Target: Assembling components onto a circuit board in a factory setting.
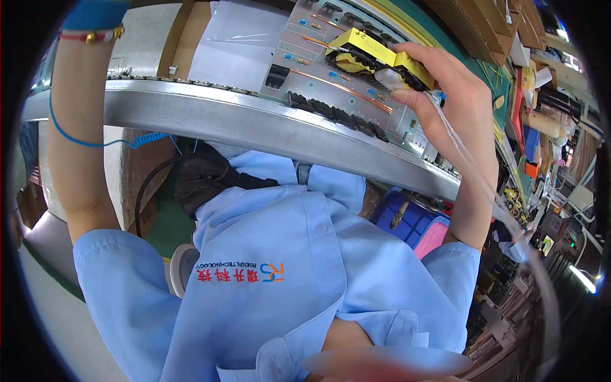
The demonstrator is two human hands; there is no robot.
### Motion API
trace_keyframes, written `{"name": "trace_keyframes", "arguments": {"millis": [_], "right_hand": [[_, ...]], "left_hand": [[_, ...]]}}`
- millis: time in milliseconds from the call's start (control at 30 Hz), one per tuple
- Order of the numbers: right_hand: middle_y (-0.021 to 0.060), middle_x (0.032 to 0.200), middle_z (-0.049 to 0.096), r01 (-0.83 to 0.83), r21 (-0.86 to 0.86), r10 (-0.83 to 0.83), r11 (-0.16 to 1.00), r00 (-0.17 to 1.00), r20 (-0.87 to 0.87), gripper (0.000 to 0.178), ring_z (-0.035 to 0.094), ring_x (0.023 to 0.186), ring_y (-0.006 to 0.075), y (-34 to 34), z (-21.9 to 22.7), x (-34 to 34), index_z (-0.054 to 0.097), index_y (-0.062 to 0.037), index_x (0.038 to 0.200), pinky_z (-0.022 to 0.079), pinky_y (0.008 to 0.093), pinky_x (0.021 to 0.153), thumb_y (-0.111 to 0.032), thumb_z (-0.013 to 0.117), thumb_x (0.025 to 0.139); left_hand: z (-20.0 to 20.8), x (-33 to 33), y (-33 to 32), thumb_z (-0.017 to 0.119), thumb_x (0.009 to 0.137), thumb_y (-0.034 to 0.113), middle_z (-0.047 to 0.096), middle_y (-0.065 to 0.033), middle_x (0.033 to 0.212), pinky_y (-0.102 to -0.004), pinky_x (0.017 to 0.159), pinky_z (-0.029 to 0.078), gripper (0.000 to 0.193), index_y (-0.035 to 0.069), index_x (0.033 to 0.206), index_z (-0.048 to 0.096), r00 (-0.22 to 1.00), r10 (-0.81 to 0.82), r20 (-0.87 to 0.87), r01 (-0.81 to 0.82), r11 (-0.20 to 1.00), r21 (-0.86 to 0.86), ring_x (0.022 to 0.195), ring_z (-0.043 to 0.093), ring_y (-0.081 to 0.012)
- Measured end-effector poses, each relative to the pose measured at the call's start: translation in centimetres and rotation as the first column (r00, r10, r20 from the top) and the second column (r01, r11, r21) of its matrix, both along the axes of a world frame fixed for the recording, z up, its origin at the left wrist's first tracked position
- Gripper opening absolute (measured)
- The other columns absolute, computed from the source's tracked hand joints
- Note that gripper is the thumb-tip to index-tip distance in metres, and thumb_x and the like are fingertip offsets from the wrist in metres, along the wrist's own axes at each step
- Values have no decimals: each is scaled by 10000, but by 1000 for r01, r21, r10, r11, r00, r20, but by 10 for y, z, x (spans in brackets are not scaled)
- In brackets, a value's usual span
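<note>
Though near cardboard [476, 32], right hand [457, 95] behind cord [499, 201]

1 white tube light [582, 279] glows at right.

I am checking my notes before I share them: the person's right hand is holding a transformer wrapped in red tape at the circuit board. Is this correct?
Not quite: the tape is yellow, not red, as the head view shows. The right hand is indeed holding the transformer at the circuit board.
</note>
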State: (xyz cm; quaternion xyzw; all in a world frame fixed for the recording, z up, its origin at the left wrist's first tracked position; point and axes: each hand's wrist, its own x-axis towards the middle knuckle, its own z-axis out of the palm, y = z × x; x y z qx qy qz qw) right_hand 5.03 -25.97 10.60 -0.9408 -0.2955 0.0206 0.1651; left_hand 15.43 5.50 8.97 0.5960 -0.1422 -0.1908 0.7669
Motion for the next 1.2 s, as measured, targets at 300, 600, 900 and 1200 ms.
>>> {"name": "trace_keyframes", "arguments": {"millis": [300, 600, 900, 1200], "right_hand": [[166, 966, 663, 153, 90, -131, 984, 969, -207, 422, 633, 865, 350, -6, -4, 6, 616, -43, 1106, 506, 380, 742, -45, 706, 694], [153, 984, 665, -60, -7, 61, 998, 994, 95, 438, 632, 888, 343, -1, -18, -3, 613, -55, 1116, 499, 407, 750, -48, 717, 690], [161, 1051, 659, -16, 46, 13, 999, 998, 61, 504, 637, 931, 321, -7, -18, -2, 619, -42, 1164, 505, 352, 803, -15, 737, 674], [142, 1046, 664, -5, 186, -2, 982, 999, 36, 496, 620, 940, 326, -14, -24, -4, 627, -44, 1138, 500, 377, 798, 9, 714, 653]], "left_hand": [[-68, 0, -29, 476, 989, 347, 642, -104, 996, -258, 723, 544, 432, -28, 1195, 534, 870, -441, 222, 467, 588, -660, 810, 634, -146], [-90, -9, -9, 645, 899, 269, 643, -117, 1115, -289, 931, 473, 436, -9, 1222, 553, 914, -336, 225, 384, 896, -223, 1022, 618, -181], [-46, -51, -21, 668, 892, 171, 650, -78, 1065, -266, 887, 471, 358, -8, 1191, 584, 952, -113, 286, -9, 920, 391, 991, 612, -145], [-49, -61, -19, 632, 894, 49, 602, -77, 1149, -266, 925, 461, 445, -2, 1306, 472, 963, -120, 240, 7, 906, 423, 1052, 573, -132]]}}
